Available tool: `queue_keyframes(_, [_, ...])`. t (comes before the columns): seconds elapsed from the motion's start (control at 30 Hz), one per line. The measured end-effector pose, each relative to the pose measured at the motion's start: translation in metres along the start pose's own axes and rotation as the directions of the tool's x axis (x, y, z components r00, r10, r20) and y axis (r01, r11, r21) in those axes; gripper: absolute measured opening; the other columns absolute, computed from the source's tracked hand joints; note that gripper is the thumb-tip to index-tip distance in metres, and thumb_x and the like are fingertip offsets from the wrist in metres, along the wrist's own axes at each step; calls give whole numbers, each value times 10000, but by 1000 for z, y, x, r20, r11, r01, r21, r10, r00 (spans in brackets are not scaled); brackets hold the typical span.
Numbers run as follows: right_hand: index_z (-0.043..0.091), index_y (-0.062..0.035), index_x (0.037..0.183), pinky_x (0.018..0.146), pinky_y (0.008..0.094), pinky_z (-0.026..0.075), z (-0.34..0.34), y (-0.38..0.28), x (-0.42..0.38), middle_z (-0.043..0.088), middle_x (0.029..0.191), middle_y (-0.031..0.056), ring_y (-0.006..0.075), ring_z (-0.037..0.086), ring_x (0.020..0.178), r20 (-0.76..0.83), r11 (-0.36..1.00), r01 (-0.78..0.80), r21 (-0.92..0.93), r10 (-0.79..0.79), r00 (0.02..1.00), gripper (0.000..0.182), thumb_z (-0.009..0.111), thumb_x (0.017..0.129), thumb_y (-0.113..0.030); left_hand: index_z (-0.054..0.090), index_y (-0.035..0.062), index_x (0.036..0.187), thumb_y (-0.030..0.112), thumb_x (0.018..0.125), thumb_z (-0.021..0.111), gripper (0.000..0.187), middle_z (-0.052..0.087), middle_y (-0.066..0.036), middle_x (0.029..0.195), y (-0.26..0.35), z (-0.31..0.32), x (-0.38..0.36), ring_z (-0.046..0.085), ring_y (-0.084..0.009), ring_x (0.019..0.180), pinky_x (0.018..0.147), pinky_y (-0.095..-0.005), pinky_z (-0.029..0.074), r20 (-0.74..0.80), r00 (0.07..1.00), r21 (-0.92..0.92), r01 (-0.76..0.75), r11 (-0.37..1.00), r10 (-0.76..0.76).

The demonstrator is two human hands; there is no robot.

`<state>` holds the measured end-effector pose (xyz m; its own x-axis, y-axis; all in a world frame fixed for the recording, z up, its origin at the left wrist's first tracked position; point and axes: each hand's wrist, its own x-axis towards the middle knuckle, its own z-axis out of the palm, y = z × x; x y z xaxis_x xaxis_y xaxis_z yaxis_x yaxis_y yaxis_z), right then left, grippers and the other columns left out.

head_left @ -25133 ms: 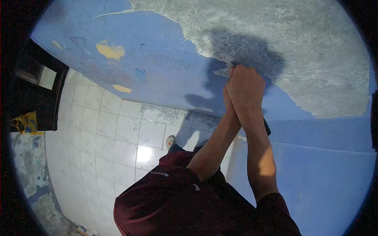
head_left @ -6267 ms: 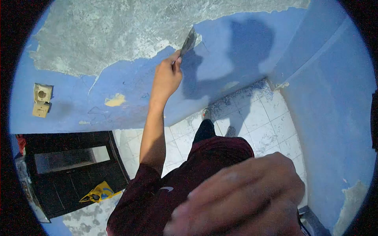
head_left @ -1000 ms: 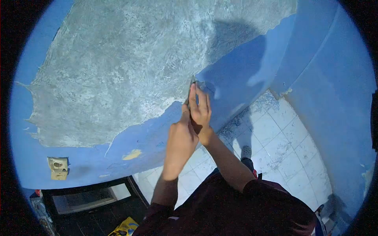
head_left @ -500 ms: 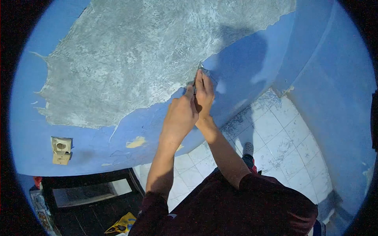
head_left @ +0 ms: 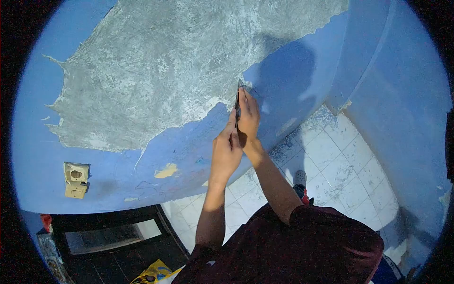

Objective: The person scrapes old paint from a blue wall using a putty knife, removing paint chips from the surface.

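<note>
A thin dark scraper [head_left: 237,100] is pressed edge-on to the wall, its tip at the border between bare grey plaster [head_left: 156,80] and blue paint [head_left: 279,80]. My left hand [head_left: 226,152] is closed round its lower end, index finger stretched along it. Higher up, my right hand [head_left: 248,118] lies against the scraper's right side, fingers pointing up toward the tip. The handle is mostly hidden by my hands. Ragged paint edges run left and right of the tip.
A loose cream socket plate [head_left: 75,180] hangs on the wall at left. Below stands a dark piece of furniture [head_left: 113,255] with a yellow bag [head_left: 156,272] on it. White floor tiles [head_left: 326,151] with scattered flakes and a shoe [head_left: 300,177] lie at right.
My left hand has moved down and slightly right along the scraper, its index finger now straighter. My right hand stays near the same spot. The view has shifted slightly.
</note>
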<state>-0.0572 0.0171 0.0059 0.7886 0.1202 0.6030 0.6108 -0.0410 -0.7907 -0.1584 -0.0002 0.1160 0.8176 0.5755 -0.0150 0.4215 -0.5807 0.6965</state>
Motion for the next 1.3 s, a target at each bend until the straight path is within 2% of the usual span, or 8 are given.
queue_keyframes(0.07, [495,-9,1337,953,440,454,2,4,0,551,1270,187,385,550,1121,7,998,32,-46,-32,999,555,612,795,-28,449,-7,1378,105,975,414,420,640,-308,1019,-4,15,4,666,-379,953,789,-387,504,-244,953,83,-166,983,181])
queue_keyframes(0.27, [433,-23,1393,975,440,446,-2,12,2,524,1298,185,380,526,1155,55,995,73,-66,-69,996,607,580,805,-2,465,-36,1354,79,954,434,417,632,-311,833,-14,29,13,678,-395,718,635,-408,503,-221,970,101,-84,991,105])
queue_keyframes(0.5, [432,-14,1400,946,419,470,4,21,1,533,1281,176,357,545,1136,63,996,63,-71,-58,996,613,564,801,5,472,-46,1344,40,927,453,426,600,-313,786,3,29,16,677,-387,709,615,-380,500,-282,953,98,-84,992,109])
queue_keyframes(0.6, [444,14,1380,916,411,485,4,15,4,548,1258,170,352,558,1109,41,989,93,-114,-89,995,591,577,804,4,475,-45,1342,14,913,456,433,592,-318,801,8,19,16,677,-390,726,610,-366,496,-181,983,101,-19,995,38])
queue_keyframes(0.87, [458,29,1364,926,429,481,-1,12,9,531,1268,210,384,553,1116,105,985,79,-150,-64,992,568,578,811,-7,532,-45,1290,-30,875,481,419,571,-304,766,10,14,16,616,-328,573,586,-348,473,-210,977,64,-20,998,33])
queue_keyframes(1.03, [387,35,1402,956,454,457,-4,31,12,491,1313,231,415,522,1143,141,958,233,-165,-211,967,621,577,814,-20,521,-45,1300,7,902,475,404,611,-295,807,-12,27,17,631,-257,605,607,-338,472,-265,955,60,-119,991,131])
queue_keyframes(1.13, [335,15,1431,986,452,439,-10,23,12,443,1370,225,414,484,1200,218,963,207,-174,-167,962,650,565,825,-17,506,16,1341,48,929,475,414,628,-203,737,-19,9,21,627,-233,595,586,-315,474,-110,993,-75,-59,995,51])
queue_keyframes(1.3, [381,-46,1427,992,459,438,-21,33,11,479,1337,178,386,490,1216,236,948,257,-188,-210,949,629,571,830,8,455,41,1399,141,994,467,417,619,-122,705,-52,61,14,558,-140,594,574,-275,446,-307,940,-213,-222,951,151])
